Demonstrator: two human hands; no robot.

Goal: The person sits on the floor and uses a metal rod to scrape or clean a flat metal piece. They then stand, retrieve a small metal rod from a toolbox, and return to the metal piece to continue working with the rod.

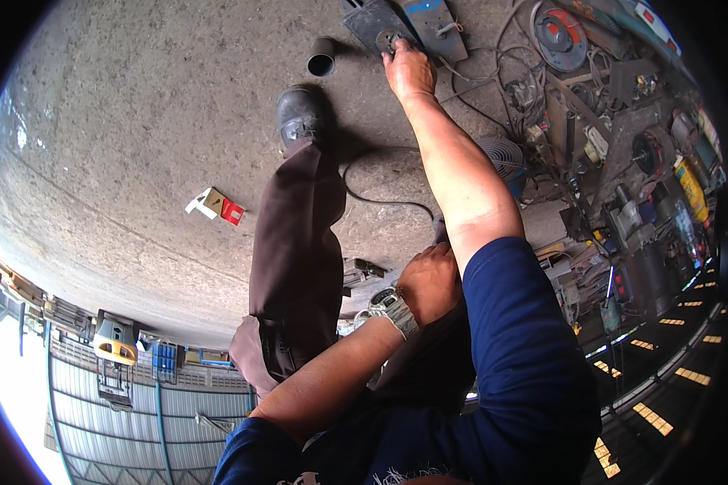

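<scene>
My right hand [411, 74] reaches far forward, with its fingers bent onto a small round metal piece [387, 38] on a dark metal plate [370, 22]. Beside that plate stands another dark metal piece [441, 28] with a blue patch and a small handle-like fitting. My left hand [429, 283], with a watch [390, 307] on its wrist, is by my bent right knee. The fingers of that hand are mostly hidden behind my right arm. Just beyond it a dark end [439, 229] shows, near a black cord [380, 199]; what it belongs to is hidden.
A short dark pipe [322, 58] is on the floor past my left shoe [301, 113]. A red and white small box [222, 206] lies to the left. On the right are a cut-off saw [560, 39], tangled cables [526, 90], a round wire guard [501, 155] and a yellow bottle [692, 187].
</scene>
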